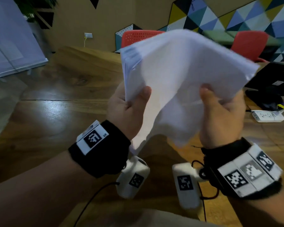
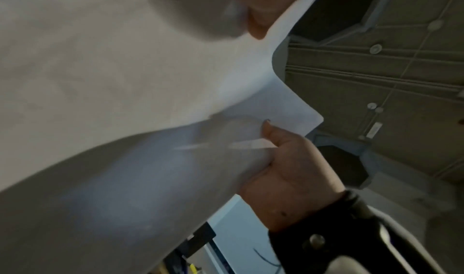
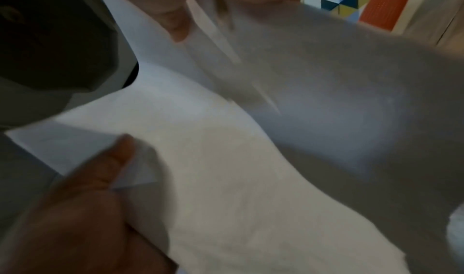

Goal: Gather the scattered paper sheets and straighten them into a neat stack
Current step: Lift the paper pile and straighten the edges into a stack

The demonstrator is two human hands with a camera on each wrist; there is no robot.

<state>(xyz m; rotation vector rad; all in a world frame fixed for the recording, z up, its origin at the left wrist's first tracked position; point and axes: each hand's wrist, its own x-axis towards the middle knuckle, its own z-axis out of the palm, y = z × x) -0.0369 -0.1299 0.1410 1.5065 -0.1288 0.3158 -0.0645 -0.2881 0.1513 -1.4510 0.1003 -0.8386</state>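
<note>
I hold a loose bundle of white paper sheets (image 1: 179, 71) up above the wooden table (image 1: 56, 115). Its edges are uneven and fan out at the upper left. My left hand (image 1: 138, 99) grips the bundle's left side, thumb on the front and fingers hidden behind. My right hand (image 1: 216, 104) grips the lower right part the same way, and the sheets buckle between the two thumbs. In the left wrist view the paper sheets (image 2: 125, 80) fill the picture, and my right hand (image 2: 288, 169) pinches a corner. The right wrist view shows blurred paper sheets (image 3: 226, 179).
Two red chairs (image 1: 138, 38) (image 1: 249, 43) stand behind the table. At the right edge sit a black screen on a stand (image 1: 275, 79) and a white power strip (image 1: 267, 116) with cables. A pale panel (image 1: 10, 46) stands at the left.
</note>
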